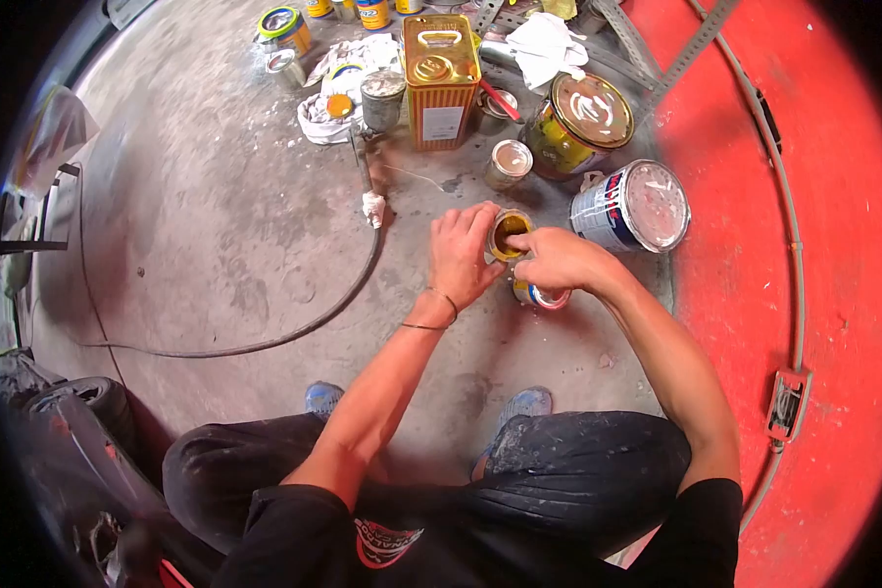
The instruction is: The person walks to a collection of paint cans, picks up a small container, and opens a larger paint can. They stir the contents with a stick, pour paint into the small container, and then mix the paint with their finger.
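A small open container (pixel 511 233) with a dark yellow-brown inside is tilted toward me above the floor. My left hand (pixel 461 250) is closed around its left side, a thin dark band on the wrist. My right hand (pixel 557 260) comes from the right, with a finger reaching in at the container's mouth; what its other fingers hold, if anything, is hidden. Just below the container stands a small can with a blue and red label (pixel 542 296), partly covered by my right hand.
A tall gold tin (pixel 441 88), a large yellow can (pixel 578 122), a white-and-blue bucket (pixel 632 208) and a small can (pixel 510 163) stand ahead. A dark hose (pixel 309 328) curves across the floor at left. The red wall (pixel 755 294) is at right.
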A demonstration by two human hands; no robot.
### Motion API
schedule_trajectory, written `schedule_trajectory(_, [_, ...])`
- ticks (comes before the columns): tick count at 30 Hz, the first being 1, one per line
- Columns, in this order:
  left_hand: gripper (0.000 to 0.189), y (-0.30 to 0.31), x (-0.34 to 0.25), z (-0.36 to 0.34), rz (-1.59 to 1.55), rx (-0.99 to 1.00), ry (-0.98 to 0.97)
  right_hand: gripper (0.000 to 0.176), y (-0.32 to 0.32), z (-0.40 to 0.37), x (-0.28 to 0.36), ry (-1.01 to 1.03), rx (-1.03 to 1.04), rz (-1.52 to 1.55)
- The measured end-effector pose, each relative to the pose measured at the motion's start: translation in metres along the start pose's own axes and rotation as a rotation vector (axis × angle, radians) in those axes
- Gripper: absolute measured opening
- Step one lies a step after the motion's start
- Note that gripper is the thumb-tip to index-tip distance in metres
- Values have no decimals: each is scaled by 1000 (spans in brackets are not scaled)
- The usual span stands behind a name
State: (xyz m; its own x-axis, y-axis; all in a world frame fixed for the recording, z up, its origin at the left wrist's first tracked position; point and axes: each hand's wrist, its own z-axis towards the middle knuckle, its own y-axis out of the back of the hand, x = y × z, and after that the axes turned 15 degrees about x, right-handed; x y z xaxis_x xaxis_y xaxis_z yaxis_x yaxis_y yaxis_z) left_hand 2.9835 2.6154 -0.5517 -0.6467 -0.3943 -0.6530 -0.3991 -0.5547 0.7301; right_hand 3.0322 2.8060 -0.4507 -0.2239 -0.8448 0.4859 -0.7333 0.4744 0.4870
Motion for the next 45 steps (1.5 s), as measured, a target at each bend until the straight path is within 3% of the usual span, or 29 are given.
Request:
schedule_trajectory(4, [91, 4, 1, 1, -3, 20, 21, 48, -2, -8, 14, -21, -115, -95])
schedule_trajectory(7, [92, 9, -14, 1, -15, 9, -33, 42, -2, -3, 13, -139, -49, -155])
schedule_trajectory(10, [91, 3, -11, -1, -23, -37, -35, 39, -5, 2, 3, -68, -61, -149])
schedule_trajectory(13, [91, -1, -8, -2, -9, -26, -44, 44, -6, 6, -3, 13, 57, -137])
schedule_trajectory(19, [90, -2, -3, 1, 16, -3, 18, 53, 7, -19, 9, -59, -96, -52])
schedule_trajectory(22, [89, 0, -9, 1, 69, -25, 22, 50, -23, 15, -16, 14, -139, -59])
schedule_trajectory(25, [90, -11, -1, -3, 98, -87, 20, 54, -14, 15, -2, -65, 254, 850])
schedule_trajectory(26, [90, -12, 2, -5, 92, -68, 52, 70, -13, 9, 5, -4, 277, 1152])
schedule_trajectory(29, [89, -8, 10, -11, 74, -29, 136, 83, 0, 7, 12, 69, 280, 1211])
schedule_trajectory(33, [86, -3, 11, -13, 29, 21, 156, 84, 6, -3, 25, 33, 120, 626])
schedule_trajectory(34, [86, -3, 11, -14, 18, 40, 159, 73, 2, 4, 19, 20, 44, 341])
schedule_trajectory(38, [85, -9, 6, -15, -16, 24, 45, 41, -18, 18, 3, -2, -21, -121])
schedule_trajectory(41, [83, -9, 2, -17, -31, 6, 7, 39, -19, 22, 2, -75, 101, -100])
schedule_trajectory(45, [80, -7, 5, -18, -35, 4, 23, 38, -9, 19, -1, 30, 33, -177])
